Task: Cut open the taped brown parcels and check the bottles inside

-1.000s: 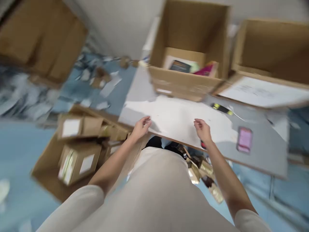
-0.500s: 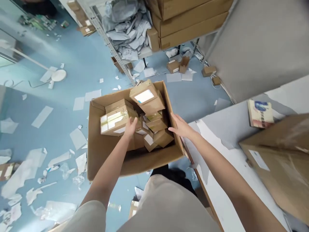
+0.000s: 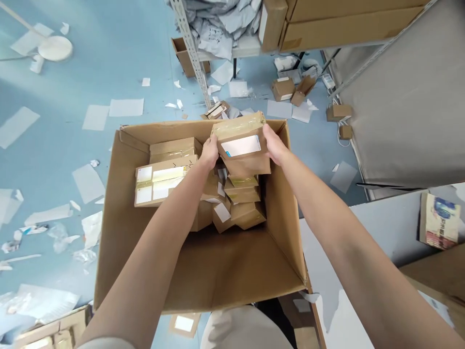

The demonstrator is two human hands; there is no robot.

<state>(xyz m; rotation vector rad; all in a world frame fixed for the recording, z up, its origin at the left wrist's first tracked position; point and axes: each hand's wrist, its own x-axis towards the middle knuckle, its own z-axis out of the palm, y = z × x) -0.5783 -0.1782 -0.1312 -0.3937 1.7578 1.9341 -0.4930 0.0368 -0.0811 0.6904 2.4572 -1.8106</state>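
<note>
A large open cardboard box [image 3: 225,271] stands in front of me with several smaller taped cartons inside. At its far right corner is a small carton [image 3: 241,148] with a white label, lying on top of the others. My left hand [image 3: 209,151] grips this carton's left side, and my right hand [image 3: 274,144] holds its right side. Left of it lies a longer carton [image 3: 160,182] with white labels and shiny tape. Below the held carton, smaller cartons [image 3: 243,194] are piled up. The fingers behind the held carton are partly hidden.
A metal rack [image 3: 192,48] with grey plastic bags [image 3: 225,24] and large cardboard boxes [image 3: 356,26] stands beyond. Paper scraps [image 3: 89,179] litter the blue floor. To the right, a white table [image 3: 327,261] carries a book [image 3: 440,220] and a big carton [image 3: 439,271].
Both hands have moved to the small labelled carton and taken hold of its sides. My left hand left the longer carton; my right left the box's right rim. The view came closer.
</note>
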